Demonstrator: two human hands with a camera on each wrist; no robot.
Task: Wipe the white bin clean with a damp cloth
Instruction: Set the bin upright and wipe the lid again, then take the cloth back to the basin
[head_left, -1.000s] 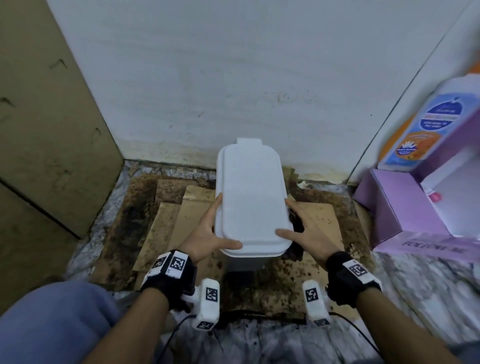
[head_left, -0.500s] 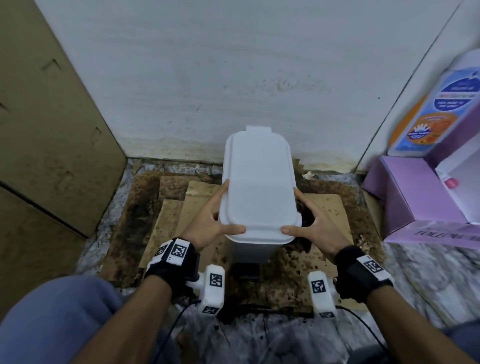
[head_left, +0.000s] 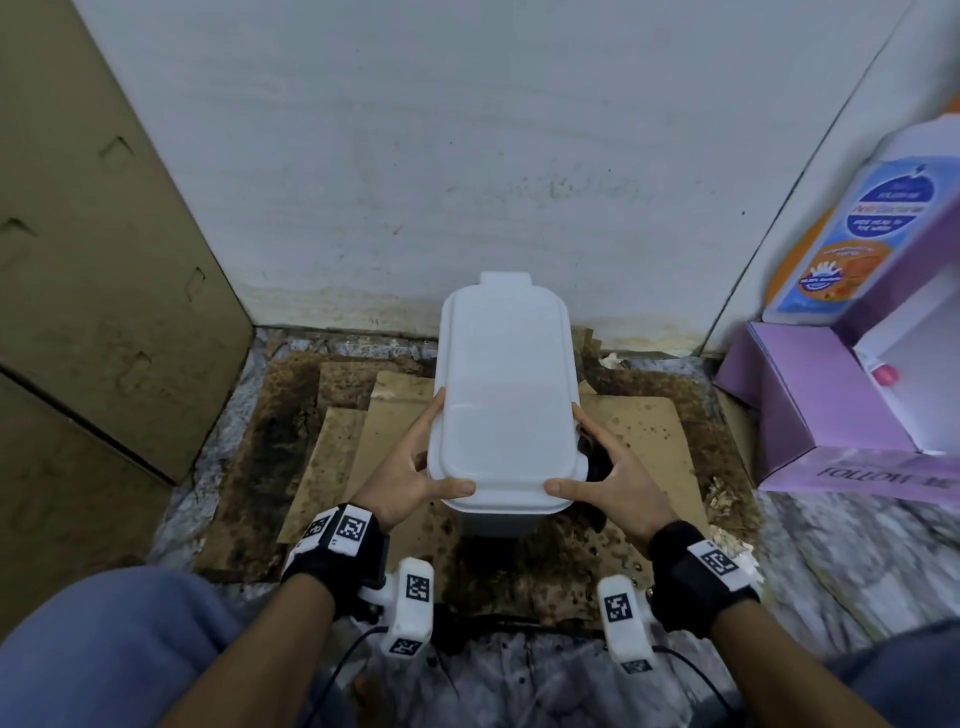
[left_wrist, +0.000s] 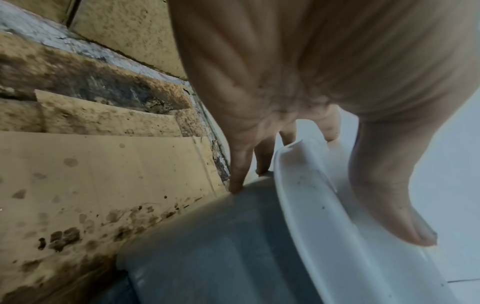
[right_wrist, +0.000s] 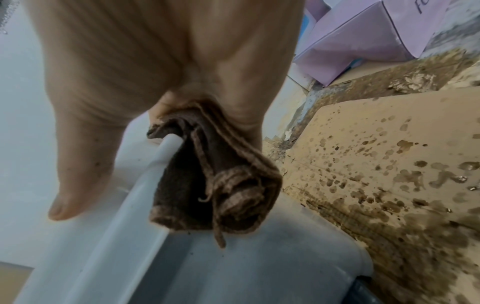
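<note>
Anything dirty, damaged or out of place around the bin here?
Yes. The cardboard under the white bin is soaked and blotched dark brown. The cloth in the right hand is already brown; specks dot the lid rim.

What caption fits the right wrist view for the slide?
Right hand presses a bunched brown cloth against the white bin lid's edge.

A pale grey-white wall (head_left: 467, 156) fills twelve o'clock, scuffed and yellowed along its foot. At nine o'clock tall brown cardboard panels (head_left: 104, 260) lean upright. The floor (head_left: 857, 571) is grey marbled stone, spread in the middle with flat cardboard sheets (head_left: 639, 431), spattered and blackened with damp stains. At three o'clock sits an open lilac box (head_left: 810, 415) printed with lettering, and above it a white bottle (head_left: 852, 228) with a blue and orange label. The light is dim and cool.
</note>
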